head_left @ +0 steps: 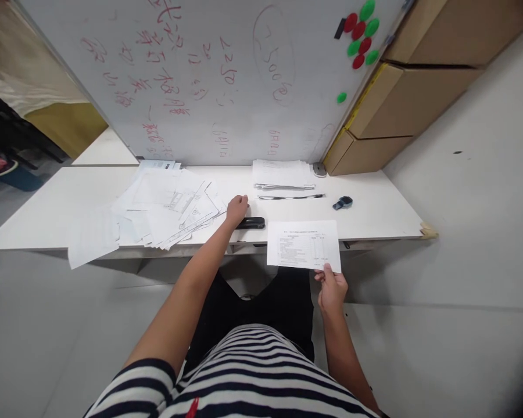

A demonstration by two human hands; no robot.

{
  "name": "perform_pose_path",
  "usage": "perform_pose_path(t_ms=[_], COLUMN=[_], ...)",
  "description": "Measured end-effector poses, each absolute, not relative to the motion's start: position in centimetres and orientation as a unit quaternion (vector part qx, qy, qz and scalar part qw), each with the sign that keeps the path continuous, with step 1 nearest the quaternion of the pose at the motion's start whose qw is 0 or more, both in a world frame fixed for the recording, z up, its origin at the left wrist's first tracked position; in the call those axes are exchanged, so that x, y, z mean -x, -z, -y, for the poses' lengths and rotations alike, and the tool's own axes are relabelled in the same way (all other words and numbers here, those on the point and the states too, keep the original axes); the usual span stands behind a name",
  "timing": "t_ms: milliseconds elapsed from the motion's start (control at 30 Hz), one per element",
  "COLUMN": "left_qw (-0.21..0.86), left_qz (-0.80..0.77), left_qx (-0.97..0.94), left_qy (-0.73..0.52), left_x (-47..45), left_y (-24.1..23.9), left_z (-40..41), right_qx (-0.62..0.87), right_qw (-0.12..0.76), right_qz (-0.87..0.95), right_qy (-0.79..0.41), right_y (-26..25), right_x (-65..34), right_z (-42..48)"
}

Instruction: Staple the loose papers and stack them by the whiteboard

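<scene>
My right hand [332, 288] pinches the lower right corner of a printed sheet of paper [303, 241], thumb on top. The sheet is held out flat over the front edge of the table, with a table of text on it. My left hand [237, 210] is over the tabletop, fingers curled in; whether anything is inside them is hidden. Right beside it lies a black stapler [253, 223], its left end covered by my wrist. To the left of that hand, loose printed papers [165, 200] are spread in an untidy pile.
On the white table [375, 220] are a neat paper stack [283, 173], a pen [292, 197], a dark wristwatch [343, 202] and a small grey object [319, 169]. A whiteboard [244, 116] with magnets rises behind. Cardboard boxes [409, 101] stand at right. One sheet [93, 238] overhangs the front edge.
</scene>
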State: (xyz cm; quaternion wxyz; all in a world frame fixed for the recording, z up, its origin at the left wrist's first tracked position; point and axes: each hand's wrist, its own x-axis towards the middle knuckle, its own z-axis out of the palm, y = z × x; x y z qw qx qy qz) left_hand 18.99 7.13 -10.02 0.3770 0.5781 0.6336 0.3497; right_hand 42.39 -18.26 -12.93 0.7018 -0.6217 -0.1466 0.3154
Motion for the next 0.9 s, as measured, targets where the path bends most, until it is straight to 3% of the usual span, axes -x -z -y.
perform_pose_path(t_ms=[567, 900], left_qw=[0.391, 0.251], left_qz=[-0.629, -0.677], left_qx=[-0.571, -0.64], left_qy=[-0.355, -0.263], left_x=[-19.1, -20.2], left_y=[10.0, 8.8], left_z=[-7.2, -6.4], right_qx=[0.624, 0.545], right_qw=[0.697, 0.694], right_qz=[0.154, 0.23], right_qy=[-0.319, -0.41], right_y=[12.3, 8.2], right_x=[-42.1, -43.7], right_z=[16.5, -3.3])
